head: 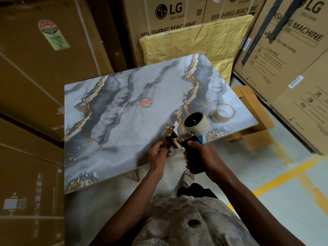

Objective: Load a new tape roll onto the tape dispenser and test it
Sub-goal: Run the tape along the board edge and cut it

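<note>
Right now the right hand (204, 155) is wrapped around the black handle of the dispenser (188, 141), fingers and thumb curled round it, holding it over the near right edge of the tabletop (110, 121). A pale tape roll (195, 122) sits on the dispenser's wheel, at the end away from the person, with the dark hub showing through its middle. The left hand (158, 153) is at the dispenser's front end, fingers curled and pinching near the brass-coloured metal parts and a short pale strip of tape there; exactly what the fingertips grip is too small to tell.

A second roll (224, 112), nearly spent and mostly a cardboard ring, lies flat on the tabletop just beyond the dispenser, near the right edge and apart from it. A round red and green sticker (145, 102) sits near the middle of the marbled grey and gold surface.

Large cardboard boxes (170, 16) printed for washing machines stand behind and to the right of the tabletop, more brown cartons stand on the left, and a yellow wrapped panel (195, 43) leans against the boxes at the back. Yellow lines mark the floor (292, 201) on the right.
</note>
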Tool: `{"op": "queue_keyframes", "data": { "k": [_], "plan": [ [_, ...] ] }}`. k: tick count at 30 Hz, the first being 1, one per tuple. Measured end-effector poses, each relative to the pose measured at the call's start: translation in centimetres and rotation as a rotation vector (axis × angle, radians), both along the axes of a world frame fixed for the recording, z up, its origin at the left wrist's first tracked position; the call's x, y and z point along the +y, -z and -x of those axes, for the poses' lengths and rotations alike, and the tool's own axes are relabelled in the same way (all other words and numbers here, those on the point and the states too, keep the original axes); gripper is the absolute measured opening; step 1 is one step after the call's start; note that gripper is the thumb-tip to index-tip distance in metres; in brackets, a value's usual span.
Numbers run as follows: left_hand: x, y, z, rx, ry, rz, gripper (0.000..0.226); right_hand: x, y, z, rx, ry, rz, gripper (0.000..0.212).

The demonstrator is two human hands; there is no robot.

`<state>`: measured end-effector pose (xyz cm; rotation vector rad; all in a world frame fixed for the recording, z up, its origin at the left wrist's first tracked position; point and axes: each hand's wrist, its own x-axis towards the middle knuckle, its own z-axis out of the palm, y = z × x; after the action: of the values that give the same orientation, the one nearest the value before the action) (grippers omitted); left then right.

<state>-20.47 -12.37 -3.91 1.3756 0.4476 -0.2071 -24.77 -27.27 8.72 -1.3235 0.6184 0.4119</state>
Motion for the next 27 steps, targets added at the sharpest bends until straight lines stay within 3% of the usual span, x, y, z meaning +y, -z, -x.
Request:
{"op": "queue_keyframes", "data": {
  "k": [13,27],
  "plan": [
    [-0.1,0.7,-0.6,-0.099,0.103,-0.192,0.015,0.4,1.0,-0.4,-0.015,0.015,0.006,0.029],
    [0.9,1.4,-1.0,-0.156,0.223,-0.238,0.013,0.1,1.6,-1.0,-0.008,0.012,0.036,0.034]
  ]
}}
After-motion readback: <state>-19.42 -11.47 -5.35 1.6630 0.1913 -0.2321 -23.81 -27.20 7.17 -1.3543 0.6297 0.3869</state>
